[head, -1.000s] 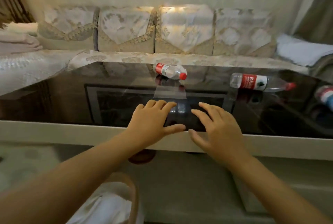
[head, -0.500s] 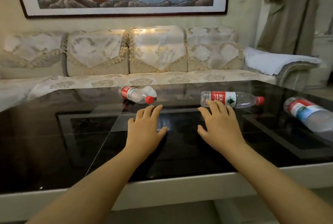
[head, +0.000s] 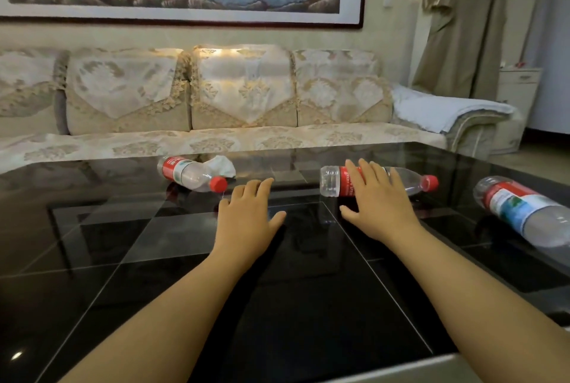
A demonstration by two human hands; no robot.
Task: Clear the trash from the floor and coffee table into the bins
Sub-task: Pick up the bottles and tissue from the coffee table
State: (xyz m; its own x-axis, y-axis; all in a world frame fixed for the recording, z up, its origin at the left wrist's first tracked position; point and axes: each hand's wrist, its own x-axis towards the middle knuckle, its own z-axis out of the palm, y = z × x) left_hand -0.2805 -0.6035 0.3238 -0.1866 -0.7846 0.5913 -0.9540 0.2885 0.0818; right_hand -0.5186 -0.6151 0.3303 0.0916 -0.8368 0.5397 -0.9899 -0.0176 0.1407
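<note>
Three empty plastic bottles lie on their sides on the black glass coffee table. My right hand reaches over the middle bottle, straight fingers laid across its red label. My left hand hovers flat above the glass, just right of the red cap of the small crushed bottle. A crumpled white tissue sits behind that bottle. A larger bottle with a red, white and blue label lies at the table's right edge.
A cream patterned sofa runs along the far side of the table, with a white blanket over its right arm. A beige curtain and a white cabinet stand at the right. No bin is in view.
The view has lifted from the table's near edge and the floor to the table top. Both hands have reached forward; my right hand now lies on the middle bottle.
</note>
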